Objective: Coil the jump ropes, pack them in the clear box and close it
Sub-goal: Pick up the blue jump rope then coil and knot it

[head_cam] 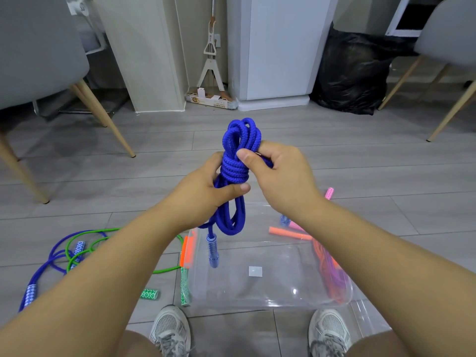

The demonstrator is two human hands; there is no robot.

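Grey floor, box [270, 292] near; both hands, left [206, 194] and right [278, 171], clutch soft, light blue rope [235, 168] at its wrapped middle, the best hold.

The middle and near part of the clear box [257, 292] are lying bare and giving a hand room to come down. The orange rope [322, 256] is crowding its right side, and the handle [213, 251] dangling from the blue coil [233, 171] is hanging over its far left corner. Left of the box, a green rope [103, 230] and a second blue rope [52, 256] are sprawling in loops across the floor [360, 163], while chair legs [103, 117] are standing farther off.
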